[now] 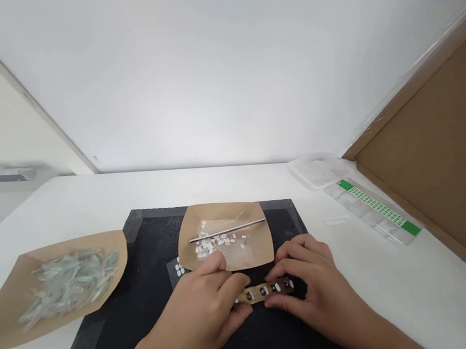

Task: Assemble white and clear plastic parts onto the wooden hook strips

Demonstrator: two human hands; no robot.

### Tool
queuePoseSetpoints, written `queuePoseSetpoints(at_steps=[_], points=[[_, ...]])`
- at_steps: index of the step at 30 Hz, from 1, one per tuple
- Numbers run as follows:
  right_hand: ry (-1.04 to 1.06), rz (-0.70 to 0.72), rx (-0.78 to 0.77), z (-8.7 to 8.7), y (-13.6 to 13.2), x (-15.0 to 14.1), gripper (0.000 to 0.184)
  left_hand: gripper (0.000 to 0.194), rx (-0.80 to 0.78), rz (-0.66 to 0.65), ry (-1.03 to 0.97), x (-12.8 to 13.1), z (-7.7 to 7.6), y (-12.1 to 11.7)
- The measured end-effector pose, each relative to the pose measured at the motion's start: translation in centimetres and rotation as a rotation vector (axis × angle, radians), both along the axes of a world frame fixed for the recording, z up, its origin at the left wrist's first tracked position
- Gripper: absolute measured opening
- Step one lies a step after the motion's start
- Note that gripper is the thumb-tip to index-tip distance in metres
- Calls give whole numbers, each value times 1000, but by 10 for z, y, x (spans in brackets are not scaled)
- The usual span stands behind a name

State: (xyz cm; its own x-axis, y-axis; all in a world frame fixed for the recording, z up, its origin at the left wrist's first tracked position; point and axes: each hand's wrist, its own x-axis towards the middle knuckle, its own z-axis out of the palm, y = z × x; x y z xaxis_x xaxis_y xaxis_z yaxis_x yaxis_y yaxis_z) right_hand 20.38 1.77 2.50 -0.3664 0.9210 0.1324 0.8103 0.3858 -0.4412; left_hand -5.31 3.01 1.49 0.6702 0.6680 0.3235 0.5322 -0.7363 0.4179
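A narrow brown strip (256,294) carries a row of dark shiny round pieces with small white bits beside them; I cannot tell its exact kind. My left hand (208,298) pinches the strip's left end between thumb and fingers, hiding that end. Thumb and fingertips of my right hand (315,278) grip its upper and lower edges nearer the right end. Just behind the strip, a brown paper tray (262,245) holds small white oval pieces (204,250) and clear film. Thin metal tweezers, or a similar slim tool (227,231), lie across this tray.
Under my hands lies a black mat (148,248) on a white table (102,197). At left, another paper tray (5,284) holds clear greenish strips. On the right are a translucent plastic tray (318,170), a clear compartment box with a green label (378,207), and a cardboard panel (441,158).
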Motion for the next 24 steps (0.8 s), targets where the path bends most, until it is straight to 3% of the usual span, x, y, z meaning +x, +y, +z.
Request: queuePoseSetpoints(at_steps=[3, 8, 15, 20, 24], points=[[-36, 33, 76, 4, 2, 6, 32, 16, -19, 3, 9, -1, -1, -1], [-70, 80, 111, 7, 3, 7, 19, 17, -42, 11, 23, -2, -3, -1], [-10, 72, -10, 10, 3, 8, 15, 18, -29, 25, 26, -1, -2, -2], [155, 95, -116, 21, 6, 17, 14, 13, -17, 58, 91, -2, -1, -3], [235, 128, 28, 25, 7, 23, 9, 14, -40, 51, 91, -3, -1, -2]])
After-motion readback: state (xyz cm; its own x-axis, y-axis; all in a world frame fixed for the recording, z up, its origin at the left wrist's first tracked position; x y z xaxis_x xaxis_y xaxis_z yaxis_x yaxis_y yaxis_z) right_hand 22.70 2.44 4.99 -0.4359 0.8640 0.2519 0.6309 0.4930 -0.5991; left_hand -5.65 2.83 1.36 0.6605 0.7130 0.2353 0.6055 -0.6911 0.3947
